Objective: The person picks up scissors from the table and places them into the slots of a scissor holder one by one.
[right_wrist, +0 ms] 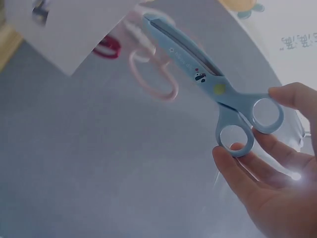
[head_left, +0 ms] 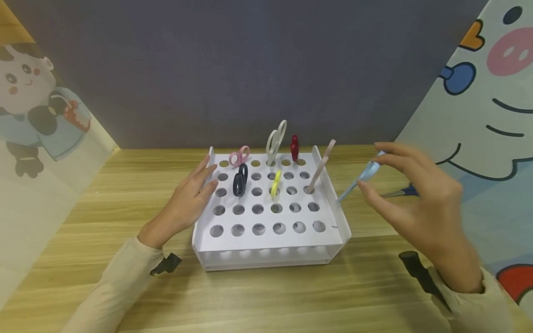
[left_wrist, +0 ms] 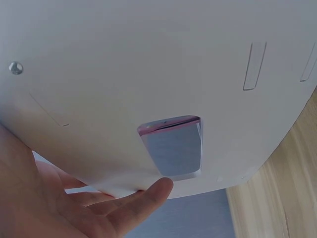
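Observation:
My right hand point(head_left: 420, 199) pinches light blue scissors point(right_wrist: 218, 89) by their handle loops, with the blades slanting down toward the right side of the white holed rack point(head_left: 266, 236). In the right wrist view the blades are together. Against the rack's left side rests my left hand point(head_left: 185, 201), its fingers extended over the top edge. Standing in the rack's holes are pink scissors point(head_left: 239, 156), black scissors point(head_left: 240, 180), white scissors point(head_left: 275, 143), red scissors point(head_left: 294, 148), yellow scissors point(head_left: 275, 183) and pale pink scissors point(head_left: 320, 166). Their blades are mostly hidden below the top panel.
Dark blue scissors point(head_left: 404, 191) lie on the wooden table point(head_left: 266, 296) beyond my right hand, partly covered by it. A grey panel point(head_left: 258, 69) rises behind the rack. Cartoon-printed walls point(head_left: 499, 138) stand at both sides.

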`<action>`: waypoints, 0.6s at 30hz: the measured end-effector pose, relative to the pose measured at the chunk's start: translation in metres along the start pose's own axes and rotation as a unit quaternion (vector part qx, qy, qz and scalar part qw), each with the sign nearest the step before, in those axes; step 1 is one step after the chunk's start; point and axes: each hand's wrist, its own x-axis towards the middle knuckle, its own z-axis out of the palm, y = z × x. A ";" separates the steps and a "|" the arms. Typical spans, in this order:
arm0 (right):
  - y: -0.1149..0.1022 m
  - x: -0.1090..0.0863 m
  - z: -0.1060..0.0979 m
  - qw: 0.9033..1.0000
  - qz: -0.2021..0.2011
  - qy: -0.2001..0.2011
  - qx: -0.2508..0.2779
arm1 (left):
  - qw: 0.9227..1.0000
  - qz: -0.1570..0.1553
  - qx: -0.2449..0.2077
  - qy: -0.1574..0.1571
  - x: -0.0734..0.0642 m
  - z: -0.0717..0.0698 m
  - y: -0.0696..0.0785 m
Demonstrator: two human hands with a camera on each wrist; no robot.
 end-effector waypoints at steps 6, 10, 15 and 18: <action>-0.012 -0.009 0.009 0.999 -0.007 -0.030 0.041 | 1.000 -0.006 -0.007 0.001 -0.001 0.000 0.002; -0.013 -0.018 0.019 0.997 -0.016 -0.056 0.058 | 1.000 -0.008 -0.003 -0.002 -0.001 0.001 0.001; -0.011 -0.032 0.030 0.993 -0.023 -0.084 0.078 | 1.000 -0.005 0.000 -0.003 0.000 0.001 0.000; -0.010 -0.040 0.036 0.991 -0.021 -0.098 0.089 | 1.000 -0.005 0.001 -0.002 0.000 0.001 0.000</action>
